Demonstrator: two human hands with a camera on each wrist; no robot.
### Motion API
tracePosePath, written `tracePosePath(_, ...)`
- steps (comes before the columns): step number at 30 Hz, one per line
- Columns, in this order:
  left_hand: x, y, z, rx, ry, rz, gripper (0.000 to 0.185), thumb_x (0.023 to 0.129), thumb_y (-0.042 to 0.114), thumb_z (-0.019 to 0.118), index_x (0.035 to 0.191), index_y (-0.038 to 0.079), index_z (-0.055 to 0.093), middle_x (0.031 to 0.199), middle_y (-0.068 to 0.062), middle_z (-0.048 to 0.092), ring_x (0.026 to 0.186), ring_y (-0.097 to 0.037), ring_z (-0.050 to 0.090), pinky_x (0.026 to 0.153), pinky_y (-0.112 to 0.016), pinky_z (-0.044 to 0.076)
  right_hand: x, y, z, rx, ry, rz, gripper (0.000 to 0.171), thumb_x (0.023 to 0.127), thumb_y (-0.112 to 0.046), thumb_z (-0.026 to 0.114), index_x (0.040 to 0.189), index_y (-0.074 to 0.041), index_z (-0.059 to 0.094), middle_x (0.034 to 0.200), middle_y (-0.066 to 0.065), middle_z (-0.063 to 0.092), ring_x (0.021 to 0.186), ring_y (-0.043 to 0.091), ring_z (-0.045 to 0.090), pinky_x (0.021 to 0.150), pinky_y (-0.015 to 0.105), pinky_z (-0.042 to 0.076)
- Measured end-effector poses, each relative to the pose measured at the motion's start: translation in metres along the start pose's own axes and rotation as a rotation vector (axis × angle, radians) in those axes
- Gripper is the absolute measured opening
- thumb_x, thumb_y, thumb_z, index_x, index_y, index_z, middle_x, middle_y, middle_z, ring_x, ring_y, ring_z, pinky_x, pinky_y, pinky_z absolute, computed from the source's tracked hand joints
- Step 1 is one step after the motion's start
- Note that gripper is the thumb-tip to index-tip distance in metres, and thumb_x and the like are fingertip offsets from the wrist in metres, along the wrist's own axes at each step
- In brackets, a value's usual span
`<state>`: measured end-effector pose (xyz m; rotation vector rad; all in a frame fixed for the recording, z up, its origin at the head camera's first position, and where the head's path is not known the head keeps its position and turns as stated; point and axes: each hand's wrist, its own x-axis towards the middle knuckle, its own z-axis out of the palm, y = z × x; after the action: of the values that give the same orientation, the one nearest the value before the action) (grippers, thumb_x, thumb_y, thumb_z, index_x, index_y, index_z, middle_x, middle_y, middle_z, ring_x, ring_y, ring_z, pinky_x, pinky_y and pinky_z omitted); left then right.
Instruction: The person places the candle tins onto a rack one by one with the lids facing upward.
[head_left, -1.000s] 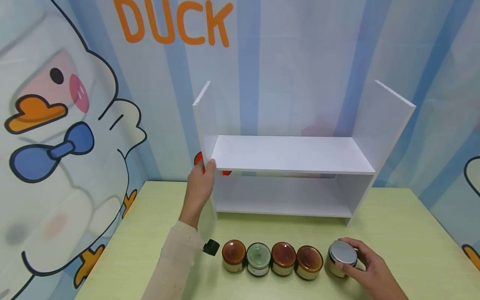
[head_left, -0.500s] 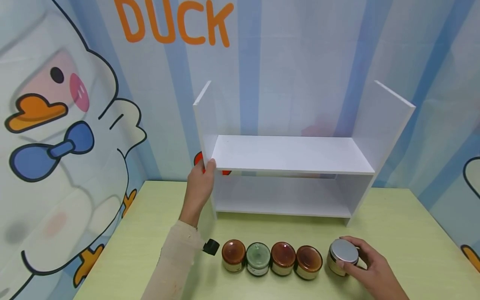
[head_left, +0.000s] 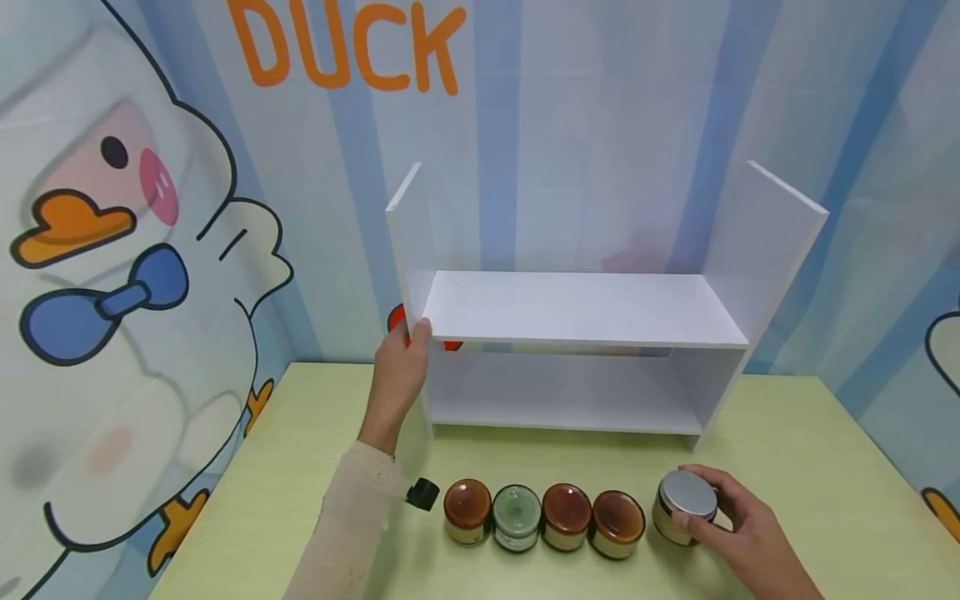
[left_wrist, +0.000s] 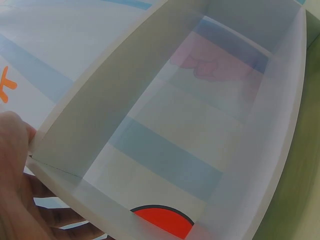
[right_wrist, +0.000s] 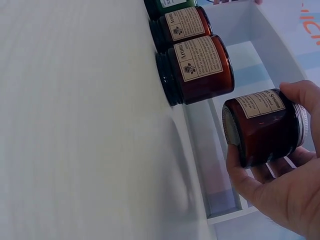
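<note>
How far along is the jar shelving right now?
Nothing is shelved: both tiers of the white shelf unit are bare. In hand: the right hand grips the silver-lidded jar, lifted off the table in the wrist view, while the left hand holds the shelf's side. Four jars remain lined up.

The right hand [head_left: 738, 533] has raised the silver-lidded jar [head_left: 682, 507] off the surface — slightly toward the shelf.

Duck wall mural [head_left: 135, 250], green table [head_left: 810, 450]

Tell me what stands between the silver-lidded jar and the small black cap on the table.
In the head view, four jars in a row stand between the silver-lidded jar and the black cap: three amber jars, one green jar.
</note>
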<state>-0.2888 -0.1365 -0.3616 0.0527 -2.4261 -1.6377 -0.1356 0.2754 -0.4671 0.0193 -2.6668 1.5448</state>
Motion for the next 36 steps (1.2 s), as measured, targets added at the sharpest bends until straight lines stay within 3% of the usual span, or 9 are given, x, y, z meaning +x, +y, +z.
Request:
tracePosePath(10, 0.003, 0.003, 0.000, 0.001, 0.001, -0.005, 0.062, 0.103, 0.054, 0.039, 0.149, 0.014, 0.049, 0.145, -0.008, 0.054, 0.126, -0.030, 0.051, 0.105, -0.060, 0.041, 0.004, -0.012, -0.009, 0.051, -0.019, 0.037, 0.060, 0.096, -0.036, 0.070, 0.147, -0.014, 0.048, 0.134, 0.011, 0.055, 0.106, 0.004, 0.059, 0.078, 0.029, 0.055)
tracePosePath(15, 0.003, 0.002, -0.001, 0.001, 0.002, -0.008, 0.061, 0.103, 0.053, 0.039, 0.149, 0.013, 0.049, 0.144, -0.008, 0.055, 0.124, -0.031, 0.051, 0.104, -0.060, 0.041, 0.007, -0.014, -0.010, 0.089, -0.021, 0.045, 0.060, 0.097, -0.034, 0.069, 0.148, -0.012, 0.046, 0.136, 0.011, 0.053, 0.107, 0.002, 0.058, 0.080, 0.029, 0.056)
tracePosePath(19, 0.003, 0.001, -0.001, -0.004, 0.004, -0.006, 0.060, 0.104, 0.053, 0.040, 0.148, 0.013, 0.050, 0.143, -0.008, 0.055, 0.123, -0.030, 0.052, 0.104, -0.060, 0.041, 0.009, -0.015, -0.009, 0.116, -0.016, 0.029, 0.059, 0.098, -0.030, 0.068, 0.148, -0.009, 0.045, 0.133, 0.005, 0.054, 0.108, 0.001, 0.058, 0.080, 0.028, 0.056)
tracePosePath(27, 0.003, 0.000, 0.001, -0.005, 0.006, -0.003, 0.059, 0.104, 0.051, 0.040, 0.146, 0.011, 0.050, 0.141, -0.008, 0.056, 0.120, -0.031, 0.052, 0.103, -0.060, 0.042, 0.007, -0.013, -0.007, 0.178, 0.003, -0.010, 0.053, 0.099, -0.022, 0.067, 0.145, -0.006, 0.047, 0.124, -0.023, 0.058, 0.109, -0.004, 0.056, 0.080, 0.024, 0.054)
tracePosePath(36, 0.002, 0.000, 0.000, 0.004, 0.002, -0.009, 0.059, 0.104, 0.052, 0.039, 0.147, 0.012, 0.050, 0.141, -0.009, 0.056, 0.119, -0.031, 0.053, 0.103, -0.059, 0.043, 0.006, -0.014, -0.009, 0.249, -0.003, -0.047, 0.047, 0.098, -0.013, 0.067, 0.142, -0.007, 0.050, 0.126, -0.021, 0.064, 0.111, -0.003, 0.057, 0.080, 0.021, 0.053)
